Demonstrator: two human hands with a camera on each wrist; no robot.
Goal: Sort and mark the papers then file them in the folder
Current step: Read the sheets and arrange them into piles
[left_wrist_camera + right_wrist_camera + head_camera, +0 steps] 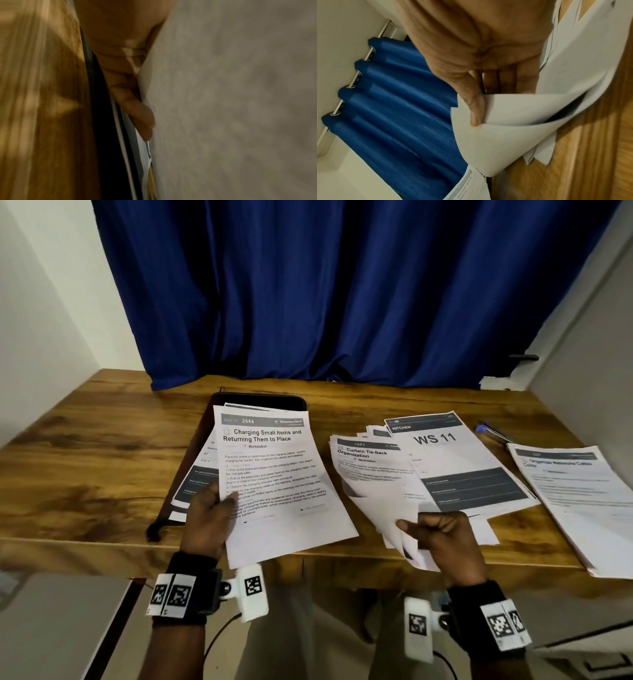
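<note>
Pinching curled sheaf with my right hand, "Charging" sheet with left hand, both overhanging table's front edge; loose grip, pages slide off, mix piles.

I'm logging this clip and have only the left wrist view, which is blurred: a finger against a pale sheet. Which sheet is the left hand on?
Observer: The head view shows the left hand holding the Charging Small Items sheet by its left edge, thumb on top.
Operator: Is that sheet over the folder?
Observer: Yes, its upper part lies over the black folder, with other papers beneath it.
Operator: And the right hand?
Observer: The right hand pinches the near corners of the Curtain Tie-back stack. The right wrist view shows those corners curled up off the table.
</note>
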